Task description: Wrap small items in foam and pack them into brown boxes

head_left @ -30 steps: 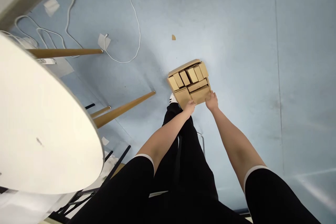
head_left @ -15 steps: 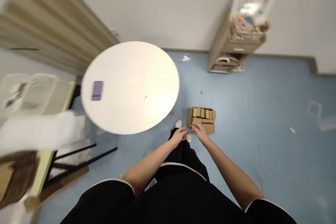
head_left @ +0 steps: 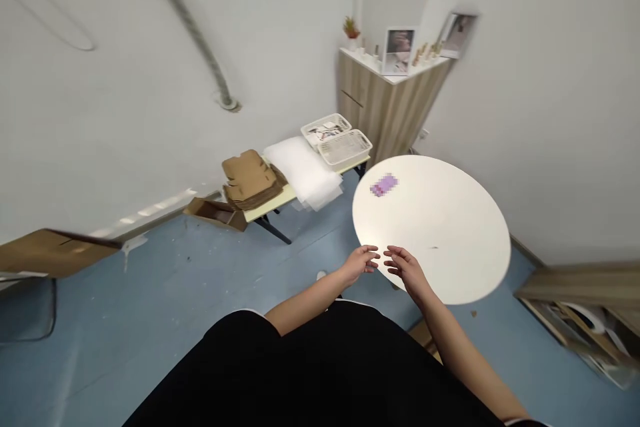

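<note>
My left hand (head_left: pixel 361 263) is held out in front of me, fingers apart, with nothing in it. Facing it across a small gap, my right hand (head_left: pixel 404 267) is likewise open and bare. Both hover at the near left edge of a round white table (head_left: pixel 465 233); whether either touches it I cannot tell. Toward the table's far left lies a purple rectangular item (head_left: pixel 384 185), blurred into blocks. A small dark mark (head_left: pixel 434 247) shows near the middle of the tabletop.
Left of the round table stands a low bench (head_left: pixel 273 205) with flattened cardboard boxes (head_left: pixel 250 177), white sheets (head_left: pixel 305 170) and white plastic baskets (head_left: pixel 345 149). A wooden cabinet (head_left: pixel 395 110) fills the corner. An open shelf unit (head_left: pixel 575 320) is at right, a cardboard box (head_left: pixel 215 212) on the floor.
My view has swung left, so the bench and corner cabinet are now ahead and the round table sits to the right. Both hands stay raised and empty. The box of small cartons is mostly hidden now.
</note>
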`<state>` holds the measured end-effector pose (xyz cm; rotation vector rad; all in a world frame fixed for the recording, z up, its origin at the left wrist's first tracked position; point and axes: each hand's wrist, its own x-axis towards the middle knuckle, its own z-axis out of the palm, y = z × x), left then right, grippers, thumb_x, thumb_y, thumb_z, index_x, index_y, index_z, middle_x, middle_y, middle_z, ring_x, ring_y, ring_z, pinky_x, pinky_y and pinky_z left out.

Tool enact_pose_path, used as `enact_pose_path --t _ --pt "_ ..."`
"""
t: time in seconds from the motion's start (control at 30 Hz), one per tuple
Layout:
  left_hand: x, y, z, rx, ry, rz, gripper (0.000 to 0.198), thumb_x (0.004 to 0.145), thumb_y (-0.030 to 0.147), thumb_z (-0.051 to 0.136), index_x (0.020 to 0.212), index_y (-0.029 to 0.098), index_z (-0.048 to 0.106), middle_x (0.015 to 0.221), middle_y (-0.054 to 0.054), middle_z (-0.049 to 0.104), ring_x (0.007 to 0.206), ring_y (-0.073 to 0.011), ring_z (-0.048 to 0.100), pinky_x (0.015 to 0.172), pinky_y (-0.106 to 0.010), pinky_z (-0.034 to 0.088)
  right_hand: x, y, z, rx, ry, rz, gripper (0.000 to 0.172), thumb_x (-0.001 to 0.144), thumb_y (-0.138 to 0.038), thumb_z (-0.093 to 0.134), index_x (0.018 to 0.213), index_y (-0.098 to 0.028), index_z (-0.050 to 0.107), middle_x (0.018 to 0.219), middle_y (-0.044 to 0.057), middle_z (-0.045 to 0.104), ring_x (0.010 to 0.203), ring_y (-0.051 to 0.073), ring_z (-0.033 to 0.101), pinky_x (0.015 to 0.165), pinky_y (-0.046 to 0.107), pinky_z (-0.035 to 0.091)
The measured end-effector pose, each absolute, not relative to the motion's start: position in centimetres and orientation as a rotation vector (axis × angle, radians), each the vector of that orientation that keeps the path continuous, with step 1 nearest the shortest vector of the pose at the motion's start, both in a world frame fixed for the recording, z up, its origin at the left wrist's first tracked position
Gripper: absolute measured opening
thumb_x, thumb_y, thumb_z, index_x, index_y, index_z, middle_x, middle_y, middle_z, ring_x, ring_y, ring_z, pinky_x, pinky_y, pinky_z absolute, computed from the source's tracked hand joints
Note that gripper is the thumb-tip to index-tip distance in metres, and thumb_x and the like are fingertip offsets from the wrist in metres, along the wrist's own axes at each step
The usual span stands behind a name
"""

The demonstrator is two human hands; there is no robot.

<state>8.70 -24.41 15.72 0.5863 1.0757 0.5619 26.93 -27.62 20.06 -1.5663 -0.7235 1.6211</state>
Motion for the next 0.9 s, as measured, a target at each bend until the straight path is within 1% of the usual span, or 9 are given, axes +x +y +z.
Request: enact_pose_path --t 0.1,0.23,0.4,0.5,0.6,0.73,0.83,0.9 --pt "0.5 -19.4 17.0 0.583 1.147 0.667 0.034 0.089 0.033 0.068 0.119 0.019 0.064 0.122 -0.012 0.071 0.082 -0.0137 0.068 0.074 -0.027 0.051 19.7 -20.6 20.8 -1.496 -0.778 1.696 0.043 0.076 -0.05 0.078 0.112 -0.028 0.073 0.123 0.007 0.074 0.096 0.024 0.072 0.084 0.038 0.054" --pt "-9.9 -14.0 18.0 0.572 1.239 0.823 0.034 0.089 0.037 0.069 0.118 0.02 0.064 0.122 -0.011 0.071 0.083 -0.0142 0.068 0.074 -0.027 0.051 11.1 -12.2 20.8 -1.467 -0.869 1.767 0.045 0.073 -0.05 0.081 0.11 -0.027 0.073 0.12 0.008 0.075 0.093 0.024 0.072 0.081 0.037 0.054" --pt "-18.0 -8.4 17.4 0.466 1.34 0.978 0.033 0.09 0.037 0.067 0.118 0.02 0.063 0.121 -0.012 0.071 0.08 -0.0129 0.067 0.072 -0.026 0.051 4.3 -3.4 19.6 -1.424 -0.967 1.841 0.046 0.072 -0.05 0.082 0.11 -0.027 0.074 0.121 0.009 0.075 0.093 0.024 0.072 0.079 0.036 0.053" --pt "-20.1 -3.9 16.7 0.407 1.345 1.04 0.032 0.089 0.035 0.067 0.118 0.02 0.064 0.12 -0.012 0.071 0.081 -0.0137 0.068 0.071 -0.026 0.051 2.2 2.0 18.5 -1.437 -0.979 1.856 0.044 0.071 -0.05 0.081 0.109 -0.027 0.073 0.119 0.008 0.075 0.092 0.023 0.073 0.077 0.034 0.053" --pt "-21.0 1.5 16.4 0.4 1.36 1.057 0.031 0.089 0.033 0.067 0.117 0.02 0.066 0.121 -0.011 0.071 0.081 -0.0142 0.068 0.071 -0.027 0.051 1.0 7.6 17.4 -1.438 -1.002 1.866 0.043 0.074 -0.05 0.078 0.11 -0.027 0.073 0.121 0.007 0.075 0.093 0.022 0.072 0.077 0.033 0.053" --pt "-21.3 8.9 16.8 0.411 1.379 1.03 0.03 0.09 0.034 0.067 0.117 0.021 0.066 0.122 -0.011 0.071 0.082 -0.0146 0.068 0.075 -0.028 0.051 0.2 14.7 16.0 -1.443 -1.039 1.9 0.042 0.077 -0.05 0.073 0.113 -0.027 0.072 0.122 0.007 0.074 0.093 0.021 0.072 0.078 0.032 0.054" --pt "-20.8 13.8 16.6 0.437 1.367 1.006 0.032 0.09 0.034 0.067 0.119 0.022 0.066 0.124 -0.011 0.07 0.086 -0.0157 0.068 0.079 -0.031 0.052 0.3 19.1 14.1 -1.48 -1.086 1.859 0.043 0.08 -0.049 0.069 0.116 -0.027 0.071 0.125 0.007 0.073 0.096 0.022 0.072 0.08 0.033 0.055" --pt "-19.9 16.8 15.6 0.417 1.344 0.948 0.032 0.089 0.034 0.069 0.118 0.022 0.066 0.123 -0.012 0.07 0.086 -0.0162 0.068 0.08 -0.032 0.052 0.8 21.4 12.2 -1.61 -1.095 1.777 0.044 0.082 -0.046 0.064 0.119 -0.025 0.071 0.126 0.009 0.073 0.1 0.024 0.071 0.083 0.036 0.055"
